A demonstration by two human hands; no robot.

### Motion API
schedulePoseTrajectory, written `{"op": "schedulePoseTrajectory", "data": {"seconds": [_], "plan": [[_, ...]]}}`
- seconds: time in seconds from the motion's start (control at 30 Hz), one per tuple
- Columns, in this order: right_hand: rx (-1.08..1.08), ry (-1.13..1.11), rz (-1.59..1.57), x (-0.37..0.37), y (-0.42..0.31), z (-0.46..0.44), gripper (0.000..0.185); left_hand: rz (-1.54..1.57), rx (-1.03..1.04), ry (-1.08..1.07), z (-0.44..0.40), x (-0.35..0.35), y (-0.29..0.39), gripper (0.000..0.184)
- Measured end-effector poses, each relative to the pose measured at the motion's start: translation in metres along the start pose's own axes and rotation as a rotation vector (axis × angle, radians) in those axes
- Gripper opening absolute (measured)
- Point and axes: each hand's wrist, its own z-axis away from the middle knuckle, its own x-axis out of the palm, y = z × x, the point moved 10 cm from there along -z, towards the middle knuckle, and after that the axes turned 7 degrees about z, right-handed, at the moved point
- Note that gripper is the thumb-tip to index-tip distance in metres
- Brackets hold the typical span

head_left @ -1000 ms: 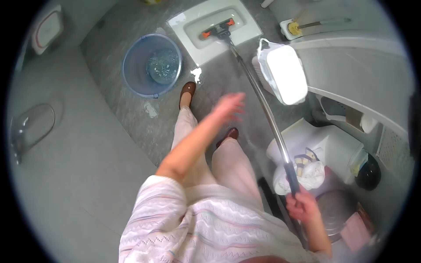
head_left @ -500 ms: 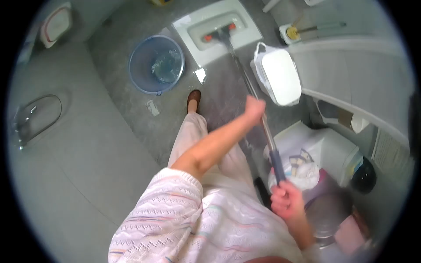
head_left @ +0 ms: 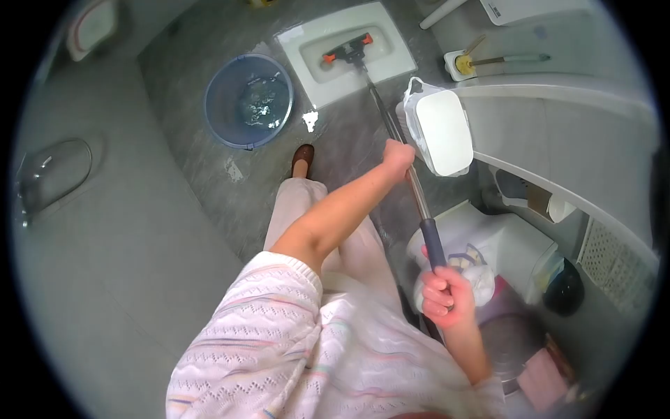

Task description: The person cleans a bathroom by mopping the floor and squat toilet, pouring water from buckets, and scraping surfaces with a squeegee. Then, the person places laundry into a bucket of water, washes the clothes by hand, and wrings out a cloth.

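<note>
Both of my hands are on a long-handled floor squeegee (head_left: 382, 108). My left hand (head_left: 399, 158) is closed around the metal pole about midway. Lower down, my right hand (head_left: 447, 297) wraps the dark grip at the near end of the handle. The squeegee's dark head, with orange-red ends, lies in the basin of a white squat toilet (head_left: 328, 93) set in the floor. I cannot tell whether its blade presses on the ceramic.
A blue bucket (head_left: 218, 105) with water stands left of the toilet. To the right is a white-lidded bin (head_left: 444, 133) with a bag, and a brush (head_left: 506, 59) by the wall. A shower hose (head_left: 89, 164) hangs left. The grey floor (head_left: 335, 153) has wet patches.
My hands and the handle's near end have shifted a little left and up in the view. The squeegee head stays in the toilet basin, at a slightly different angle. Both grips are kept.
</note>
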Motion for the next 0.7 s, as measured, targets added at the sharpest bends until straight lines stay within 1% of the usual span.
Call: {"op": "schedulePoseTrajectory", "data": {"seconds": [0.03,0.1,0.13,0.2,0.23,0.27,0.37,0.4,0.43,0.5,0.53,0.57,0.63,0.67,0.7], "plan": [[-0.005,0.006,0.003,-0.005,0.003,0.011,0.039,-0.023,0.097,-0.026,-0.017,0.01,-0.016,0.014],[-0.002,0.019,0.008,-0.019,0.015,0.029,0.039,-0.213,0.266,0.372,0.016,-0.005,-0.023,0.016],[0.015,-0.006,-0.054,-0.019,0.017,0.022,0.04,-0.312,0.328,0.364,0.017,-0.004,-0.017,0.02],[-0.011,0.017,0.01,-0.01,0.007,-0.004,0.039,-0.144,-0.005,0.022,0.022,0.002,0.022,0.033],[-0.01,0.034,0.039,-0.006,0.004,-0.012,0.04,-0.054,-0.183,-0.138,0.029,0.009,0.027,0.039],[0.02,0.017,-0.028,0.001,0.001,-0.007,0.04,-0.047,-0.203,-0.165,0.021,0.012,0.018,0.043],[-0.007,0.065,0.027,-0.023,0.014,0.025,0.04,-0.227,0.367,0.191,0.026,0.0,0.005,0.022],[0.016,0.068,0.057,-0.025,0.019,0.027,0.04,-0.314,0.39,0.372,0.042,-0.009,0.002,0.02],[0.01,0.058,0.05,-0.024,0.018,0.018,0.039,-0.237,0.232,0.239,0.024,-0.006,-0.01,0.024],[-0.004,0.047,0.048,-0.019,0.007,-0.003,0.038,-0.06,-0.085,-0.032,0.012,0.009,0.004,0.033],[-0.028,0.002,0.024,-0.005,-0.006,-0.003,0.035,-0.04,-0.134,-0.046,0.011,0.014,0.016,0.032],[0.008,0.021,-0.093,0.003,-0.01,0.005,0.04,-0.057,-0.058,0.0,0.001,0.017,0.015,0.032],[-0.017,0.119,-0.027,-0.025,0.006,0.023,0.04,-0.078,0.01,0.061,0.041,0.004,0.019,0.033],[-0.002,0.144,0.016,-0.025,0.005,0.02,0.041,-0.129,0.027,0.09,0.043,0.001,0.003,0.038],[0.011,0.177,0.045,-0.022,0.009,0.021,0.042,-0.159,0.008,0.127,0.046,-0.004,-0.003,0.037]]}}
